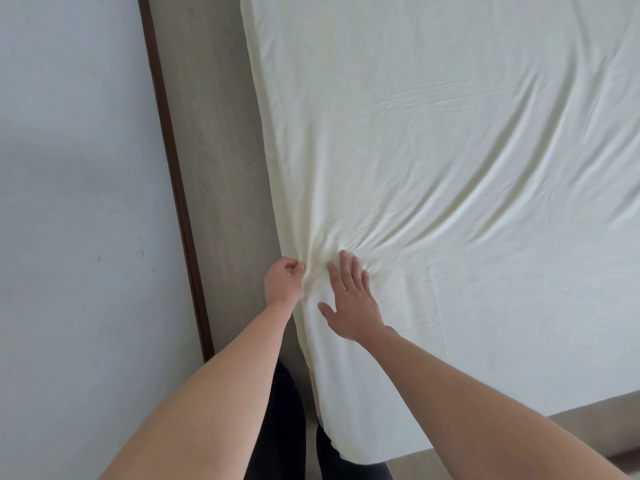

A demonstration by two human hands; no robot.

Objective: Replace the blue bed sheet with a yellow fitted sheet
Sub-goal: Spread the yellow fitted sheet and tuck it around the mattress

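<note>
A pale yellow fitted sheet (pixel 433 168) covers the mattress, filling most of the view. At the bed's left edge my left hand (pixel 282 282) pinches a fold of the sheet where it turns down the mattress side. Creases fan out from that spot across the top. Just to the right, my right hand (pixel 349 299) lies flat on the sheet with fingers straight and spread, pressing the fabric down. No blue sheet is in view.
A narrow strip of grey floor (pixel 214 168) runs between the bed and a white wall (pixel 76 202) with a dark brown skirting board (pixel 173 174). My legs in dark trousers (pixel 287 420) stand in that gap. The bed's near corner (pixel 363 455) is at the bottom.
</note>
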